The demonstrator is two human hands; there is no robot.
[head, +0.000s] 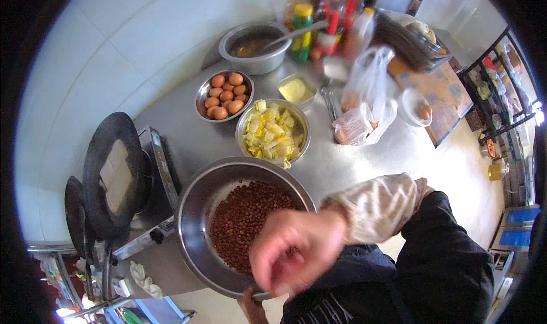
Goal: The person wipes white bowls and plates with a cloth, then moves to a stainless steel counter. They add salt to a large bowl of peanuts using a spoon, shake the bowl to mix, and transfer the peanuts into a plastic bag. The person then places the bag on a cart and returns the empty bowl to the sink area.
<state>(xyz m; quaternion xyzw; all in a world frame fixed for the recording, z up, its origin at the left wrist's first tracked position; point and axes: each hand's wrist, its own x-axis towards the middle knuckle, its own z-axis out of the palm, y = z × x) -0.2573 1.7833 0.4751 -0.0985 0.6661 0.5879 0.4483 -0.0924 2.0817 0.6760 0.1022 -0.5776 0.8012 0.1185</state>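
A large stainless steel bowl (192,238) holds many small reddish-brown grains, perhaps beans or peppercorns (239,221). Over its near right part is my right hand (297,251), blurred, its fingers curled; a small dark speck shows inside the curl, too unclear to name. A patterned sleeve cover (376,206) wraps that forearm. At the bowl's lower rim, my left hand (252,309) touches the outside, mostly cut off by the picture's edge. Just beyond the bowl stand a steel bowl of chopped yellow-white cabbage (273,129) and a smaller one of brown eggs (226,94).
On the left, a black wok (92,187) leans by a portable stove (160,166). Behind are a pot (256,65) with a ladle, a tub of yellow powder (297,91) and seasoning bottles (302,33). Plastic bags (367,93) and a white bowl (414,106) stand right.
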